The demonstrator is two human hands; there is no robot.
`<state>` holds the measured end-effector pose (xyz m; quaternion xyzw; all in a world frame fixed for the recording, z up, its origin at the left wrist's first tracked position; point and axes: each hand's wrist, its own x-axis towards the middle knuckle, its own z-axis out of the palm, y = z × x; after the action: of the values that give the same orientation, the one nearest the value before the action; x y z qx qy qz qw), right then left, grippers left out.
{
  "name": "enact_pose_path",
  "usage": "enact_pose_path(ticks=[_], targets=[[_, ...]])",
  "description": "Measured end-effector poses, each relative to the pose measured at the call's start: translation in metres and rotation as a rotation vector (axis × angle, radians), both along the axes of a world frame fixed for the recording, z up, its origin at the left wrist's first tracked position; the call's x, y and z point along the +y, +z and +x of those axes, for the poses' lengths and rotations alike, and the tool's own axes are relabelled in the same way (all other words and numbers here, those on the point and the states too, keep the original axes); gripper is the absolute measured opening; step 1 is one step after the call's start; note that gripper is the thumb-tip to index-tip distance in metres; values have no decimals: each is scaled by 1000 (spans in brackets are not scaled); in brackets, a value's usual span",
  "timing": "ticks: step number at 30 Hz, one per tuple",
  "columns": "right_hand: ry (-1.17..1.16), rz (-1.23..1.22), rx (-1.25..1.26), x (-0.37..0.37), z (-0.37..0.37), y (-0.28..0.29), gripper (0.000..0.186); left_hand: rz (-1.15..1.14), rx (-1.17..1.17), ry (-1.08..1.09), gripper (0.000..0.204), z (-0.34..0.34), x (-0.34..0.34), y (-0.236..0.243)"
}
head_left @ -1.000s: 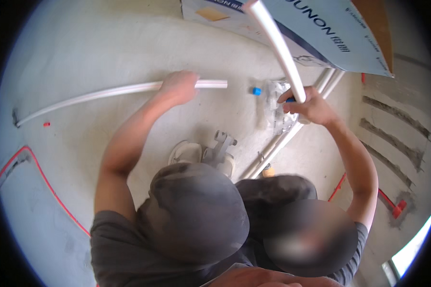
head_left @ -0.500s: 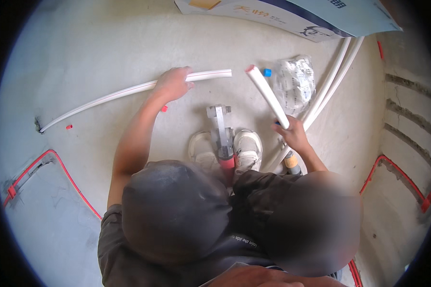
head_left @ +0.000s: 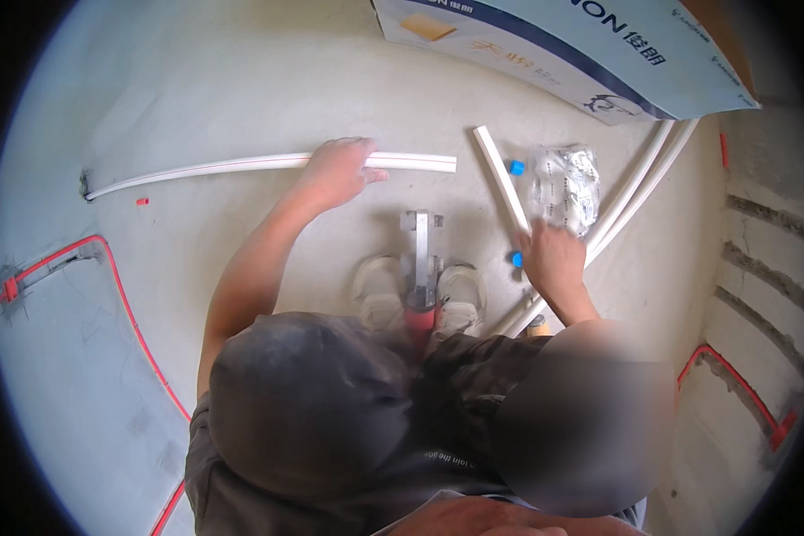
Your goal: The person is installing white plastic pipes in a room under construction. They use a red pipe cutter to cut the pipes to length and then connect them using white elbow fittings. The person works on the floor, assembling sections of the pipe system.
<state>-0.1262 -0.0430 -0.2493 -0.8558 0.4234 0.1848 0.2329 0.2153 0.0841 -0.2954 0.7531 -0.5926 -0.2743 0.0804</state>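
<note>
One large pale-blue carton stands far right, two long white pipes running nearward from it. One curving white pipe, red-striped and square-cut, spans far left to middle, the left hand wrapped around it. Right of it lies one short white pipe, straight and smooth, its near end in the closed right hand. Then two pale shoes, one grey-headed tool between them, one clear plastic bag, two blue caps, one at the right fingers, and one red stub left
</note>
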Motion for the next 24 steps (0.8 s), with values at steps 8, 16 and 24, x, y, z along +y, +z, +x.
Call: enact_pose_path(ticks=[8,16,24], targets=[[579,-134,-517,-4,167,-15,25,50,-98,104,31,-16,-13,26],[382,-35,-258,-38,105,-34,12,-44,-207,-3,31,-20,-8,12],[143,165,-551,-54,55,-23,39,70,-251,82,33,-6,5,-18]])
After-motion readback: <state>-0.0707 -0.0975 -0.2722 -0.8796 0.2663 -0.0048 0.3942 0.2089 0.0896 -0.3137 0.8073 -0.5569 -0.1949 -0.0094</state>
